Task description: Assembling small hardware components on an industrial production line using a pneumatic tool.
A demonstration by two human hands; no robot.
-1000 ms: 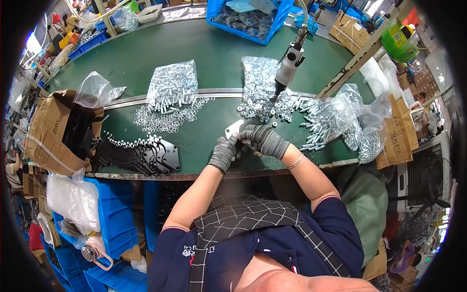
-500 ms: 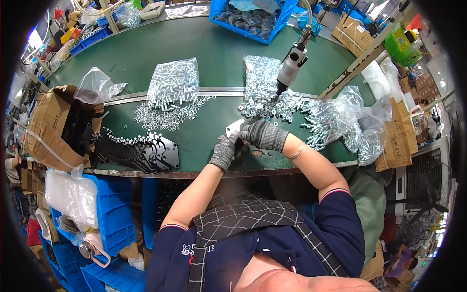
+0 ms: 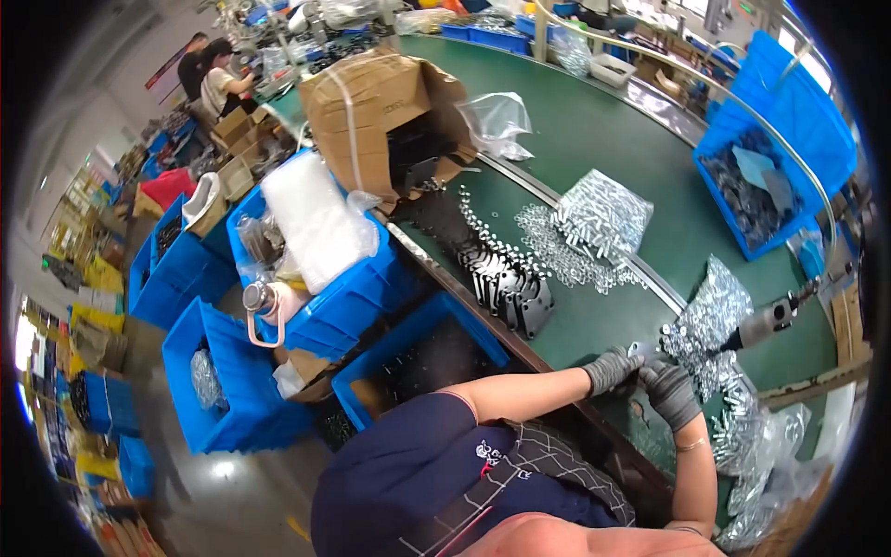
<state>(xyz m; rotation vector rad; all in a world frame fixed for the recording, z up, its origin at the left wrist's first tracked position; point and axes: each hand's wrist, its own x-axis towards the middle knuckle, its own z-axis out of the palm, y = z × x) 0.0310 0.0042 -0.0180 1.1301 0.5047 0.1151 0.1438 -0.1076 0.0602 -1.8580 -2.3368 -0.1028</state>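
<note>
Both my hands wear grey striped gloves and meet over the near edge of the green worktable (image 3: 608, 327). My left hand (image 3: 611, 369) is closed on a small silvery metal plate (image 3: 638, 350). Up against it, my right hand (image 3: 670, 394) has its fingers curled together; what they pinch is hidden. Just beyond lies a pile of nuts (image 3: 682, 343) spilling from a clear bag (image 3: 722, 295). A hanging pneumatic screwdriver (image 3: 766, 322) points down at that pile. Left of my hands, black metal brackets (image 3: 520, 302) lie in an overlapping row with small rings along them.
Metal sleeves fill a clear bag (image 3: 608, 212), with loose rings (image 3: 548, 237) beside it. Bolts (image 3: 735, 422) lie right of my hands. A cardboard box (image 3: 357, 116), a blue bin of dark parts (image 3: 742, 209) and blue crates (image 3: 218, 371) stand around. Two people are far left.
The view has swung left and tilted, bringing in the floor and crates. My hands stay together at the plate, by the table's near edge.
</note>
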